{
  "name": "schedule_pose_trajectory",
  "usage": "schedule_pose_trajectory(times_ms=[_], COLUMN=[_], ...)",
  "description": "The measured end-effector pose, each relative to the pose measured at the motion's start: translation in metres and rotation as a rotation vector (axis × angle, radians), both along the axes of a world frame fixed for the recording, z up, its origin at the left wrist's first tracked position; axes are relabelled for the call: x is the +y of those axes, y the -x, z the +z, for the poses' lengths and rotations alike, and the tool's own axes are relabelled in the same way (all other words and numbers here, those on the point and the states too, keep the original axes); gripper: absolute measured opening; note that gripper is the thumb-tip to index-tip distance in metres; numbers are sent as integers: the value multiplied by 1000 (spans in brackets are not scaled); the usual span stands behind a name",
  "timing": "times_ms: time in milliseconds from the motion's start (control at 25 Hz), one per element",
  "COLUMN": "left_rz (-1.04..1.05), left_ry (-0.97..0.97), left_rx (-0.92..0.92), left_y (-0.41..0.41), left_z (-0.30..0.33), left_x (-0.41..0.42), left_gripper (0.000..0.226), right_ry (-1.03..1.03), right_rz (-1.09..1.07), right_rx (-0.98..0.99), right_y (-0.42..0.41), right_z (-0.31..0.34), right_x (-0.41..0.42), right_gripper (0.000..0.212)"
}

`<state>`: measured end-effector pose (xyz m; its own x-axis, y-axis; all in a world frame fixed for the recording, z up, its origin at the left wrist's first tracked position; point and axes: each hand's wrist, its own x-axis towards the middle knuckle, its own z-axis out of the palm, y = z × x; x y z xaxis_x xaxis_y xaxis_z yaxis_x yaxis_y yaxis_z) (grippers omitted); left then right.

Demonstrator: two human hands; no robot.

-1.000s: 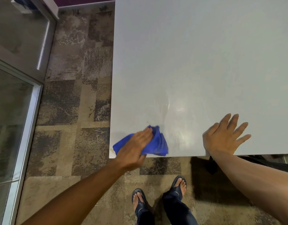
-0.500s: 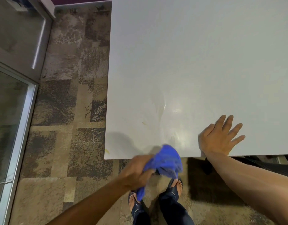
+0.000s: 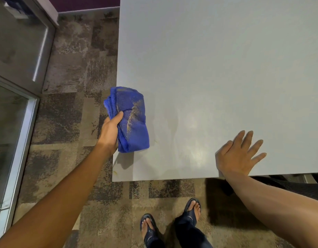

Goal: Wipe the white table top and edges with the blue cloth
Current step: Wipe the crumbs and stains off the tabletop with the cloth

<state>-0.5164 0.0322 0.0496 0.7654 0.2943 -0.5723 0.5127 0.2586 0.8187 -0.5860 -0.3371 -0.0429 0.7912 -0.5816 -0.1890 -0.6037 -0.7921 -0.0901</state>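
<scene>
The cloth (image 3: 130,120) is gripped in the left hand (image 3: 109,132), its thumb curled over the folded bundle and its other fingers hidden beneath, and is held at the table's (image 3: 217,68) left edge with its soiled face up, probably so that the edge can be wiped or a cleaner fold found. The right hand (image 3: 238,156) is laid flat near the front edge, fingers straight and spread with nothing held, seemingly as a brace. Faint smears and a yellowish speck are seen near the front left corner.
</scene>
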Motion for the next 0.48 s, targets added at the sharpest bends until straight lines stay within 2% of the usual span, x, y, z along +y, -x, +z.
schedule_pose_trajectory(times_ms=[240,480], left_rz=[-55,-81], left_ry=[25,54], left_rx=[-113,-188], left_y=[-16,-42], left_z=[6,8], left_x=[-6,8], left_gripper=[20,34], right_ry=[6,1], right_rz=[5,13], right_rx=[8,0], right_y=[0,1], right_z=[0,1], right_x=[0,0], right_gripper=[67,68])
